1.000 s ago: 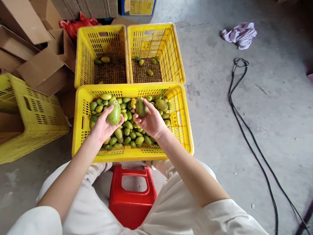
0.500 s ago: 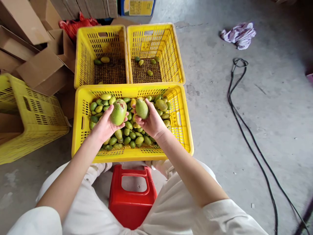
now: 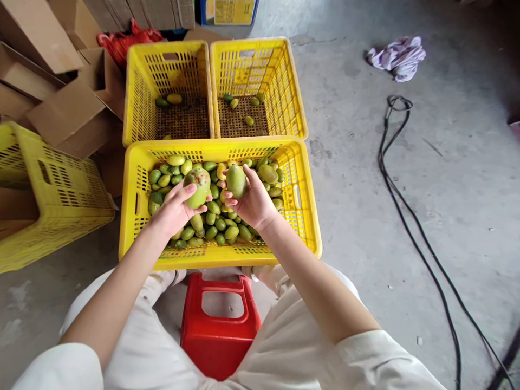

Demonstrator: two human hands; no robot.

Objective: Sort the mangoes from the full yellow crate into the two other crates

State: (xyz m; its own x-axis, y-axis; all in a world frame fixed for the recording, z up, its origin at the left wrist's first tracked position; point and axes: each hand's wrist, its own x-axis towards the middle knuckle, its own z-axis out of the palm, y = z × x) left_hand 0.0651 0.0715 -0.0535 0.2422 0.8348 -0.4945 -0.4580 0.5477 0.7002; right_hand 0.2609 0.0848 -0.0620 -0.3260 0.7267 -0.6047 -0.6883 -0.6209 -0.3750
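My left hand is closed around a large green mango, its thumb on the near side. A brown, scarred patch shows at the top of this fruit. In my right hand sits a smaller green mango, held between thumb and fingers. Both hands are over the front yellow crate, a short gap apart. Beneath them in that crate lie many small green and yellowish mangoes, partly hidden by my hands.
Behind stand two yellow crates, the left one and the right one, with a few mangoes each. Another yellow crate and cardboard boxes are left. A red stool is between my legs; black cable and cloth lie right.
My left hand has turned its mango, so the brown patch faces me more, and the thumb has shifted. The right hand and its mango have barely moved.
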